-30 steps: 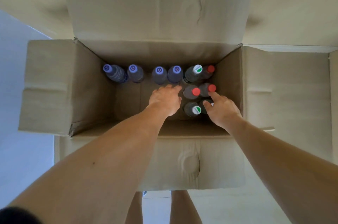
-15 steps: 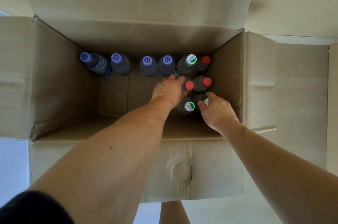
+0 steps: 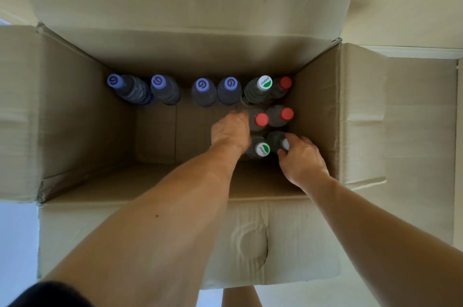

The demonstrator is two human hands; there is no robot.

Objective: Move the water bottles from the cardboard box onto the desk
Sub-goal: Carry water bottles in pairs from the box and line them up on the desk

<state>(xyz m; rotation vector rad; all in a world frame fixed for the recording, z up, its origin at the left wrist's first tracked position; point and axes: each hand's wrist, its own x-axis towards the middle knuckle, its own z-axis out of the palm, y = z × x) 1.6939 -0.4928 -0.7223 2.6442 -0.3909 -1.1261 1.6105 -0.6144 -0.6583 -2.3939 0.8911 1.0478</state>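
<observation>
Counted in cardboard box [image 3: 325,111]: four purple-capped bottles [image 3: 203,91], three red-capped [image 3: 261,120], three white-capped [image 3: 263,150]. Right hand [image 3: 302,157] pinching one white cap; left hand [image 3: 231,131] grip unclear.

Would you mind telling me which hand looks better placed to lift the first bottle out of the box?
Right, probably: the right hand already curls around the white-capped bottle, while the left hand only rests beside the red-capped bottle.

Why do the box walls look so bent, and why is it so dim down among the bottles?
Head view: a wide-angle lens bows the cardboard box edges outward. Head view: the deep walls shade the floor, so the bottle bodies look dark while the red cap and purple cap stay readable. Head view: the left hand is slightly smeared at the fingertips; the right hand looks sharper.
</observation>
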